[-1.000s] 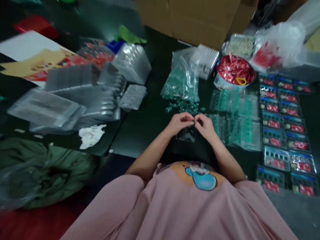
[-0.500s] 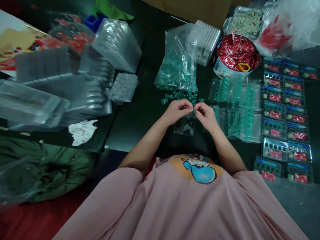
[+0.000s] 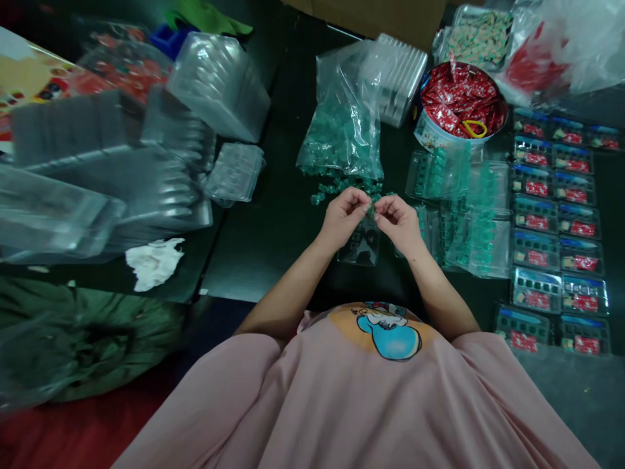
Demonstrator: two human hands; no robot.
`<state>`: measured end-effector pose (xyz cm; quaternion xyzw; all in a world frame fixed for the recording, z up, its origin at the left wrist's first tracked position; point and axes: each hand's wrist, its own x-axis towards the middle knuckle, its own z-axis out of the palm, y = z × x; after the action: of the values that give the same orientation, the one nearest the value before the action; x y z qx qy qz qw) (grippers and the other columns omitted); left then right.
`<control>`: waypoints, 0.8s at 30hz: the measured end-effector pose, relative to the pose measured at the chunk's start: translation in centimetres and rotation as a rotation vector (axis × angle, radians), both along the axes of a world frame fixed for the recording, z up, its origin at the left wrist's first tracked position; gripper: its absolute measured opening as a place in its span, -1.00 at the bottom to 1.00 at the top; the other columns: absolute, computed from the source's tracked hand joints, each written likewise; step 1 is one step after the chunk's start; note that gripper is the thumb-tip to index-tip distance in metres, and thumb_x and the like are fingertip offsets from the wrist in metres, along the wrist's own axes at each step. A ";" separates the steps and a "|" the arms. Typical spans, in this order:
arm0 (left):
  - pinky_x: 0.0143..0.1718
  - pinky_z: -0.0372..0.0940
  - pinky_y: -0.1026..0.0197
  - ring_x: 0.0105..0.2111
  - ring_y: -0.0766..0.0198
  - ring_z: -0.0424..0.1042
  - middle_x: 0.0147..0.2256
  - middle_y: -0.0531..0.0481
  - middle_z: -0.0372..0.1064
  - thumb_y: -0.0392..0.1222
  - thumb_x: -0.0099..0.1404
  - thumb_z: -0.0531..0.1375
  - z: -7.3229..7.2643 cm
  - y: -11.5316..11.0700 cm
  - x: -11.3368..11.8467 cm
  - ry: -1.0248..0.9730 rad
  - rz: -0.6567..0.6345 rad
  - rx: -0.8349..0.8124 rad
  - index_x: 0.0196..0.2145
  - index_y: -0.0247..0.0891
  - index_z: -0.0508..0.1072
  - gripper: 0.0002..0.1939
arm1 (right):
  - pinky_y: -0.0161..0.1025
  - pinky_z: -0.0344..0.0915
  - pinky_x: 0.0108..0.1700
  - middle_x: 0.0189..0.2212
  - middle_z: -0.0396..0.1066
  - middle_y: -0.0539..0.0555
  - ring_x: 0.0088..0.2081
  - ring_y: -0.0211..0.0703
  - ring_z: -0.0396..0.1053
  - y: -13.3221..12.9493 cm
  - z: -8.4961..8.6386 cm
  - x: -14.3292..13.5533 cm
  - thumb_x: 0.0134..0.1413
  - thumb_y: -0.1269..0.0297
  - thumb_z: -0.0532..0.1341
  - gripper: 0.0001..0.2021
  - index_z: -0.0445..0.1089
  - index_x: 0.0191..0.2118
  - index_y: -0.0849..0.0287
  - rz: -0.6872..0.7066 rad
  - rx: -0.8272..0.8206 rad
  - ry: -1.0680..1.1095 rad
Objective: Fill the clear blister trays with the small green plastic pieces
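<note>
My left hand (image 3: pixel 346 218) and my right hand (image 3: pixel 400 225) meet in front of my body, thumbs and fingertips pinched together. Between them is a small green see-through plastic piece (image 3: pixel 371 211), mostly covered by the fingers. Just below lies a clear plastic tray (image 3: pixel 360 253), partly hidden by my left hand. Beyond the fingers, loose green pieces (image 3: pixel 323 190) spill from the mouth of a clear bag (image 3: pixel 344 130) full of them. Right of my right hand are clear trays with rows of green pieces (image 3: pixel 483 238).
Stacks of clear trays (image 3: pixel 97 189) cover the left side, beside a crumpled white tissue (image 3: pixel 155 264). A round tin (image 3: pixel 434 133) holds red packets and yellow-handled scissors (image 3: pixel 474 129). Filled packs (image 3: pixel 537 244) stand in columns at the far right.
Both hands have shifted slightly left and up in the picture, still pinching at the green piece. My right fingers look a little more spread. The view itself has moved slightly.
</note>
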<state>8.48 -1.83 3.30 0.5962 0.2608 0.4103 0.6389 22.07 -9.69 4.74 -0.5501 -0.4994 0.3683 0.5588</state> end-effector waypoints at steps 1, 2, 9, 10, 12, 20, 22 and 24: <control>-0.24 0.29 0.29 -0.34 0.37 0.38 -0.35 0.06 0.37 -0.02 0.18 0.34 0.0 0.0 0.0 -0.020 -0.006 -0.016 -0.31 -0.24 0.37 -0.71 | -0.31 0.27 -0.29 -0.41 0.29 -0.06 -0.37 -0.31 0.28 0.0 0.1 0.0 0.09 0.18 0.22 -0.84 0.31 -0.24 0.12 -0.008 0.004 -0.004; -0.24 0.30 0.29 -0.34 0.38 0.39 -0.35 0.07 0.37 -0.03 0.17 0.35 0.0 0.0 -0.1 -0.042 -0.018 -0.035 -0.29 -0.23 0.37 -0.70 | -0.31 0.26 -0.29 -0.41 0.28 -0.06 -0.38 -0.31 0.27 0.0 0.1 -0.1 0.08 0.20 0.21 -0.85 0.30 -0.25 0.12 -0.018 0.009 -0.013; -0.24 0.33 0.28 -0.33 0.37 0.43 -0.36 0.07 0.40 -0.08 0.09 0.41 1.0 -0.1 -1.3 -0.033 -0.090 -0.014 -0.32 -0.25 0.37 -0.67 | -0.32 0.26 -0.31 -0.39 0.30 -0.04 -0.38 -0.31 0.28 -0.1 0.6 0.2 0.08 0.31 0.17 -0.92 0.30 -0.27 0.12 0.034 0.055 -0.086; -0.24 0.33 0.28 -0.33 0.37 0.43 -0.35 0.07 0.41 -0.09 0.10 0.40 1.3 -0.1 -1.6 -0.011 -0.086 0.016 -0.32 -0.26 0.38 -0.69 | -0.31 0.27 -0.30 -0.38 0.31 -0.04 -0.37 -0.30 0.29 -0.2 0.7 0.2 0.08 0.32 0.17 -0.93 0.31 -0.27 0.12 0.052 0.070 -0.108; -0.25 0.32 0.27 -0.33 0.36 0.42 -0.35 0.07 0.40 -0.13 0.13 0.38 1.8 -0.3 -2.0 0.031 -0.074 0.074 -0.32 -0.26 0.39 -0.74 | -0.29 0.28 -0.27 -0.37 0.33 -0.02 -0.35 -0.28 0.30 -0.3 0.9 0.2 0.07 0.34 0.17 -0.93 0.32 -0.28 0.12 0.063 0.103 -0.189; -0.24 0.27 0.26 -0.34 0.38 0.36 -0.37 0.08 0.36 -0.28 0.14 0.33 2.3 -0.8 -1.8 0.031 0.003 0.116 -0.33 -0.25 0.37 -0.81 | -0.22 0.29 -0.22 -0.41 0.33 0.00 -0.35 -0.22 0.28 -0.5 1.8 -0.3 0.04 0.43 0.17 -0.92 0.30 -0.36 0.09 -0.009 0.228 -0.409; -0.27 0.26 0.28 -0.36 0.39 0.35 -0.37 0.08 0.35 -0.29 0.14 0.32 1.9 -0.8 -1.6 0.002 0.017 0.101 -0.31 -0.24 0.37 -0.81 | -0.21 0.30 -0.23 -0.41 0.33 -0.01 -0.37 -0.22 0.28 -0.6 1.9 -0.5 0.05 0.43 0.17 -0.92 0.31 -0.36 0.09 -0.028 0.239 -0.399; -0.28 0.26 0.30 -0.36 0.40 0.35 -0.37 0.09 0.35 -0.28 0.15 0.32 1.5 -0.8 -1.4 -0.034 0.030 0.086 -0.30 -0.24 0.38 -0.81 | -0.21 0.30 -0.25 -0.40 0.34 0.00 -0.37 -0.23 0.29 -0.8 2.0 -0.6 0.08 0.42 0.17 -0.93 0.34 -0.33 0.10 -0.041 0.254 -0.366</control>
<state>7.04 -2.60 4.81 0.6120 0.2409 0.4409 0.6107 21.49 -10.50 6.78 -0.5430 -0.6236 0.1853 0.5310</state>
